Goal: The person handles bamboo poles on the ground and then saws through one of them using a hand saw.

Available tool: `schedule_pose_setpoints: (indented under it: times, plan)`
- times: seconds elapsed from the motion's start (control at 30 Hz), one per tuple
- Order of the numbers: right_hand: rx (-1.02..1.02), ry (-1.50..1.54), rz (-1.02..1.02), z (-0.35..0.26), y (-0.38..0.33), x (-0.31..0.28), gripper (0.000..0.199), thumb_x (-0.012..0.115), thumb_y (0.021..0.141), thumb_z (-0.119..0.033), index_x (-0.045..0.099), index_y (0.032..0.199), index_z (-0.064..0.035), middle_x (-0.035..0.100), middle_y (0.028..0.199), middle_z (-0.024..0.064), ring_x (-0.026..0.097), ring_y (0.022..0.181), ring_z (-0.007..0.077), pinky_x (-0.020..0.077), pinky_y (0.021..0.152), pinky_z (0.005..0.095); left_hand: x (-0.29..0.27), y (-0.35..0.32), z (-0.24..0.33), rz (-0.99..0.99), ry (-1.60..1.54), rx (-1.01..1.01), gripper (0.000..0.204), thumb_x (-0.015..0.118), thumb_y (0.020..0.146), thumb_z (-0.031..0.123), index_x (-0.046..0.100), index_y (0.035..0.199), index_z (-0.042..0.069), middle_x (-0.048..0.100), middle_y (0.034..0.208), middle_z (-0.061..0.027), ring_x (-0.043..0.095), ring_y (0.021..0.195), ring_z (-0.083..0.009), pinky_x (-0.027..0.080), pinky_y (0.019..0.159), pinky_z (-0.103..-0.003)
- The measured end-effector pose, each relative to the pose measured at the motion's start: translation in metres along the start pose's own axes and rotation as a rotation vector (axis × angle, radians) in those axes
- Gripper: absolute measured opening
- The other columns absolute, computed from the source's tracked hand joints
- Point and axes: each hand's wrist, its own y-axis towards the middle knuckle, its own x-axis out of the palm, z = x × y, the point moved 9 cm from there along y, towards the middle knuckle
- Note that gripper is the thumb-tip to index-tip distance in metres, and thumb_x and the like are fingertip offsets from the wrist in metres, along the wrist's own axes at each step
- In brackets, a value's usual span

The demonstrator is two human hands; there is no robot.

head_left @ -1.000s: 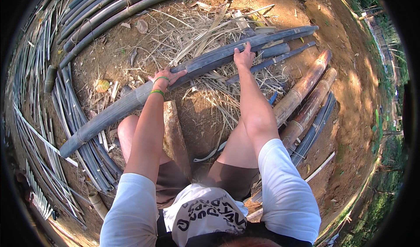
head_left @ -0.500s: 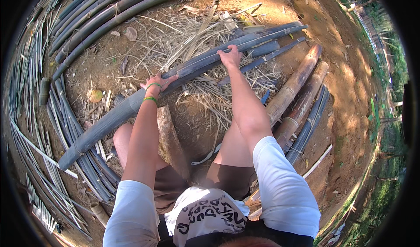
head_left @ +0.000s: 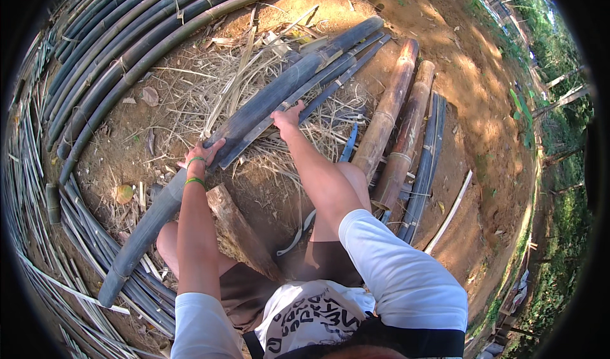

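Observation:
A long dark grey split bamboo culm (head_left: 254, 114) lies slantwise across the ground in front of me, from lower left to upper right. My left hand (head_left: 201, 155), with a green band at the wrist, grips its edge near the middle. My right hand (head_left: 287, 117) presses on the culm farther up, fingers curled over it. Thinner dark bamboo strips (head_left: 343, 67) lie alongside its upper end. I sit astride a rough wooden log (head_left: 238, 232) that runs between my knees.
Many long dark bamboo poles (head_left: 108, 60) curve along the left and top. Two brown bamboo sections (head_left: 397, 124) and dark slats (head_left: 429, 162) lie at the right. A blue-handled blade (head_left: 349, 144) rests by my right knee. Dry straw (head_left: 210, 86) covers the dirt.
The bamboo culm has swung and slid toward the upper right under both hands. The view has tilted a little, so the pile at the left looks closer.

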Motion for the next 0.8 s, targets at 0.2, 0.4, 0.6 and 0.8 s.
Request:
schedule_pose_setpoints:
  times: [0.2,0.4,0.6,0.8]
  plan:
    - [0.169,0.547,-0.251,-0.046,-0.01,0.032,0.032,0.054,0.079,0.008,0.056,0.108,-0.0058,0.057,0.101,0.0091,0.059,0.085,0.0236,0.0555,0.08,0.044,0.011,0.046,-0.045,0.05,0.009,-0.016,0.105,0.046,0.066,0.094,0.045,0.146,0.025,0.041,0.152,-0.0157,0.035,0.142,-0.0374,0.014,0.112,-0.071]
    - [0.154,0.595,-0.245,-0.062,-0.022,0.013,0.034,0.052,0.079,0.01,0.055,0.109,-0.0059,0.056,0.104,0.0078,0.057,0.096,0.024,0.0544,0.086,0.0469,0.016,0.044,-0.031,0.078,0.017,-0.012,0.086,0.051,0.076,0.083,0.049,0.142,0.028,0.044,0.15,-0.0126,0.039,0.14,-0.0374,0.016,0.112,-0.071]
    - [0.156,0.607,-0.356,-0.068,-0.053,0.008,0.04,0.053,0.08,0.013,0.052,0.115,-0.006,0.055,0.113,0.0089,0.057,0.104,0.0251,0.0545,0.089,0.046,0.016,0.039,-0.023,-0.011,-0.045,0.067,0.099,0.055,0.068,0.085,0.049,0.143,0.022,0.046,0.148,-0.0168,0.04,0.138,-0.0389,0.017,0.112,-0.069]
    - [0.124,0.54,-0.375,-0.035,-0.104,-0.002,0.031,0.053,0.086,0.01,0.051,0.113,-0.0063,0.054,0.115,0.0085,0.055,0.107,0.0239,0.0474,0.097,0.0498,0.008,0.027,-0.009,0.007,-0.057,0.038,0.114,0.054,0.062,0.092,0.048,0.145,0.013,0.049,0.145,-0.0192,0.041,0.138,-0.0408,0.025,0.113,-0.063]
